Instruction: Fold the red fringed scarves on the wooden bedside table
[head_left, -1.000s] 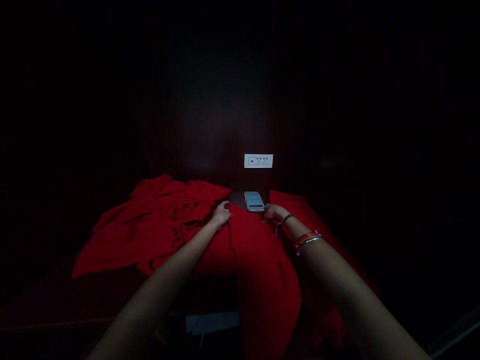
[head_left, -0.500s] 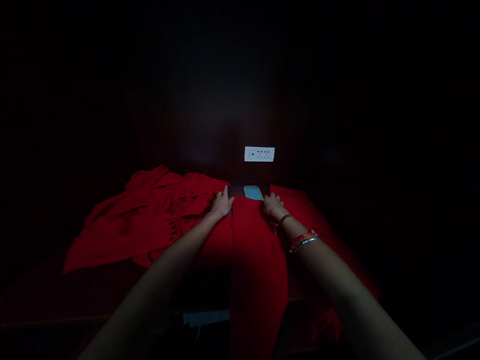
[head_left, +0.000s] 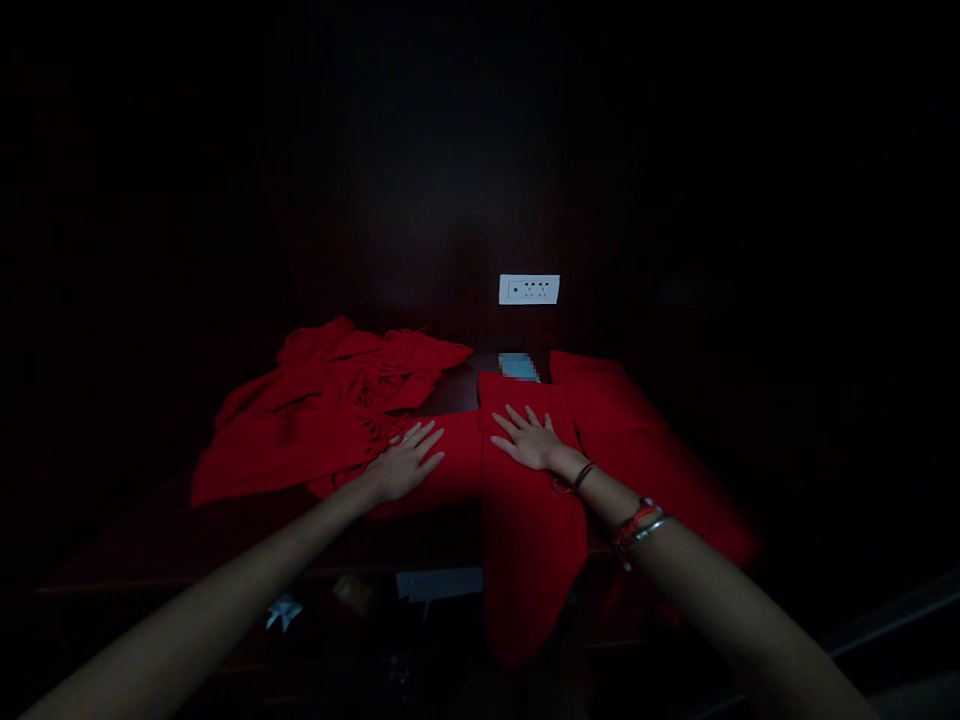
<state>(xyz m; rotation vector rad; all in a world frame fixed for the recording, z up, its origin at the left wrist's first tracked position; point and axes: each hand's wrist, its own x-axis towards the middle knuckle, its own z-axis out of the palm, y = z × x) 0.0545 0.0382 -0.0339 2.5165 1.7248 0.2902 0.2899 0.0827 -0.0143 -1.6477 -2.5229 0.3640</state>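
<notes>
A long red scarf (head_left: 534,540) lies partly folded on the dark table, one end hanging over the front edge. My right hand (head_left: 526,440) rests flat on its folded part with the fingers spread. My left hand (head_left: 405,465) is stretched out over red cloth (head_left: 457,455) to the left, fingers apart and holding nothing. Just beyond the left hand is a crumpled pile of red fringed scarves (head_left: 315,400). More folded red cloth (head_left: 630,410) lies to the right of my right hand.
A phone (head_left: 517,366) with a lit screen lies behind the folded scarf. On the dark wall is a white socket plate (head_left: 529,290). Below the table edge (head_left: 180,578) are a pale flat item (head_left: 442,583) and a small whitish piece (head_left: 283,611). Surroundings are very dark.
Both hands have let go of the scarf's far edge and drawn nearer to me, opening flat. The right now lies on the fold, the left further left. The view has shifted slightly.
</notes>
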